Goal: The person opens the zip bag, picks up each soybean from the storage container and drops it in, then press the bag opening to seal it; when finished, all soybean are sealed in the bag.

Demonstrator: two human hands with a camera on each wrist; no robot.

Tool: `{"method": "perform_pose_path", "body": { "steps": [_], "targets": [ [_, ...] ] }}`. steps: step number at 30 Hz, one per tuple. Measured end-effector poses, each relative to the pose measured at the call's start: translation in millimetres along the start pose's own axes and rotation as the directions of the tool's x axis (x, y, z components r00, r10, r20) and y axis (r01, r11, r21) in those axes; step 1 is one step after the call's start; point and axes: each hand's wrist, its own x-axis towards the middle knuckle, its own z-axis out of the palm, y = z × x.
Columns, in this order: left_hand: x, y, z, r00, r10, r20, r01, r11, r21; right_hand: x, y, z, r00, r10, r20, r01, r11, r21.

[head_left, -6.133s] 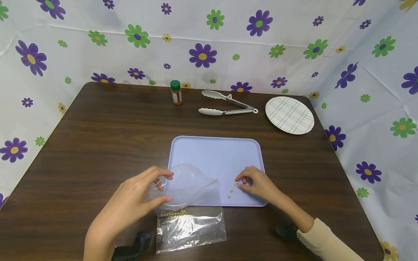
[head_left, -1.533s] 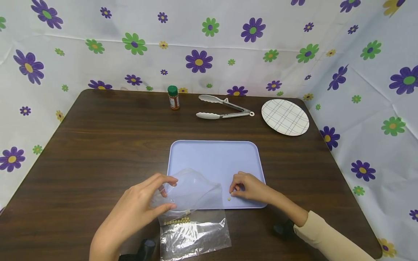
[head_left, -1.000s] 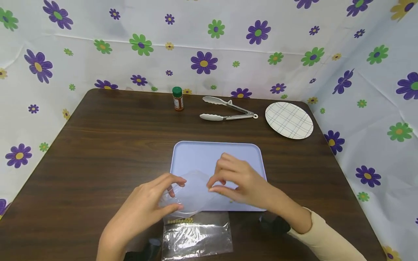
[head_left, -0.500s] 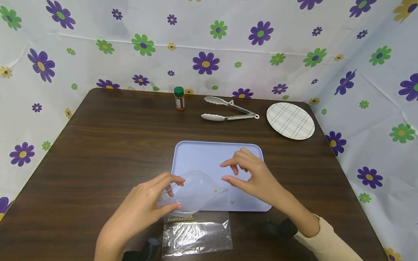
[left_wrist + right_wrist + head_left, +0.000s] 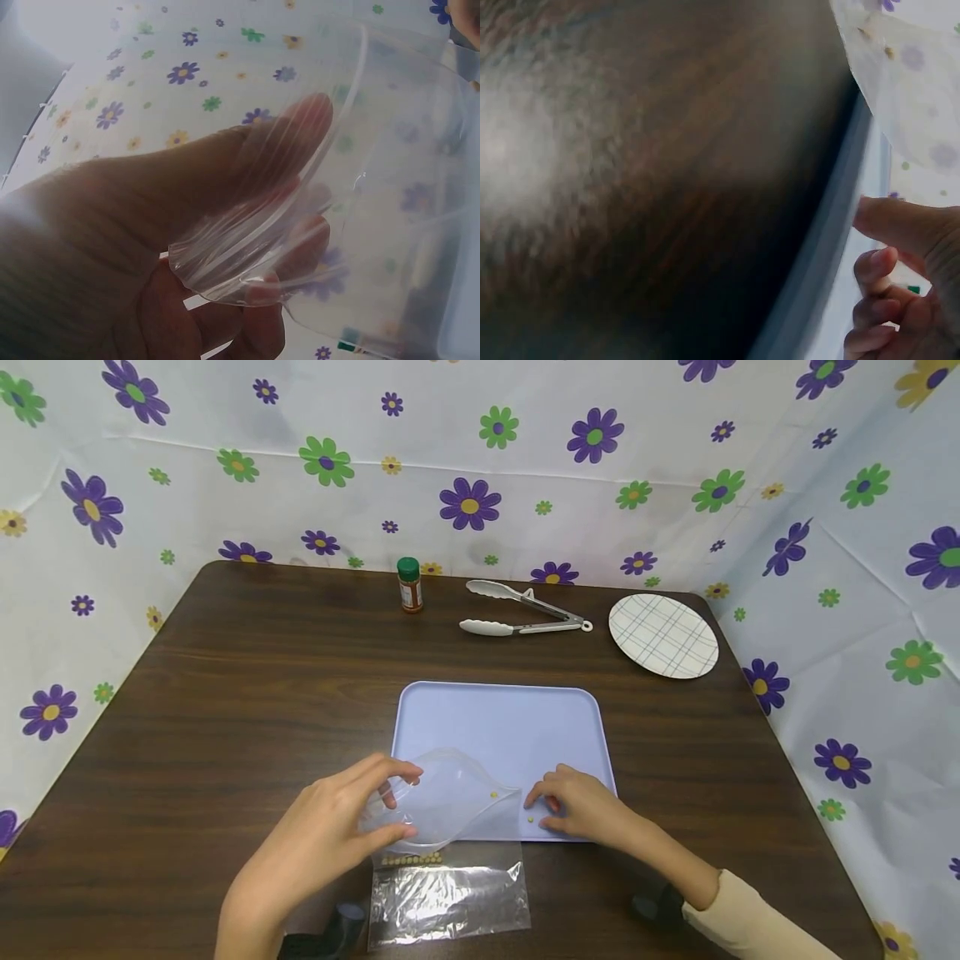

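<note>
My left hand [image 5: 333,814] holds a clear plastic bag [image 5: 457,897] with its mouth spread wide. In the left wrist view, the thumb [image 5: 300,135] and fingers show through the plastic. A row of small, round, yellow pellets [image 5: 412,860] lies inside the bag, and a single pellet [image 5: 493,794] sits near its right corner. The lavender tray [image 5: 495,718] lies partly under the bag. Low over the tray's front right is my right hand [image 5: 585,806], fingers bent and thumb apart from the index finger. A lone pellet [image 5: 530,819] is right by these fingertips.
Along the back of the dark wooden table [image 5: 262,677] stand a green-capped spice jar [image 5: 409,585], spread white-tipped tongs [image 5: 540,606] and a white checked plate [image 5: 663,635]. Flower-patterned cloth [image 5: 337,410] hangs behind and to the right.
Several pellets have left the tray since the oldest frame. The right hand came to the bag's mouth, let a pellet go there, then moved back right and down. The left hand kept its hold.
</note>
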Motion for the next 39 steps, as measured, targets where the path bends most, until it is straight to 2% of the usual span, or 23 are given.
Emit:
{"method": "perform_pose_path", "body": {
  "steps": [6,13,16,18,20,23,25,28,33,39],
  "targets": [
    [-1.2,-0.8,-0.5,1.000,-0.013,0.000,0.013,1.000,0.004,5.1,-3,5,0.998,-0.063,-0.013,0.063,0.998,0.003],
    [-1.5,-1.0,-0.3,1.000,-0.017,0.000,0.017,1.000,0.006,6.5,-1,6,0.995,-0.090,-0.038,0.089,0.996,-0.008],
    [-1.5,-0.8,-0.2,1.000,-0.014,-0.001,0.014,1.000,0.006,8.4,-2,-2,0.993,-0.085,-0.082,0.081,0.996,-0.046],
    [-1.2,-0.6,-0.2,1.000,-0.013,0.001,0.013,1.000,0.006,10.9,-5,-15,0.986,-0.081,-0.147,0.071,0.995,-0.069],
    [-0.8,-0.4,0.0,1.000,-0.016,0.008,0.016,1.000,0.006,14.6,-12,-34,0.968,-0.086,-0.234,0.073,0.995,-0.064],
    [-0.4,0.0,0.3,1.000,-0.023,0.018,0.023,1.000,0.005,20.6,-28,-65,0.916,-0.143,-0.375,0.155,0.988,0.004],
    [-0.4,0.3,0.5,0.999,-0.026,0.021,0.026,1.000,0.007,24.6,-42,-82,0.875,-0.195,-0.443,0.244,0.968,0.057],
    [-0.4,0.9,0.6,1.000,-0.022,0.015,0.022,1.000,0.016,30.0,-65,-99,0.827,-0.286,-0.485,0.381,0.918,0.108],
    [0.8,2.3,0.0,1.000,-0.011,0.003,0.011,1.000,0.006,38.8,-93,-103,0.790,-0.416,-0.451,0.496,0.865,0.070],
    [1.5,3.6,-2.0,1.000,-0.004,0.002,0.004,1.000,0.005,45.5,-106,-98,0.774,-0.487,-0.404,0.543,0.839,0.031]
  ]
}}
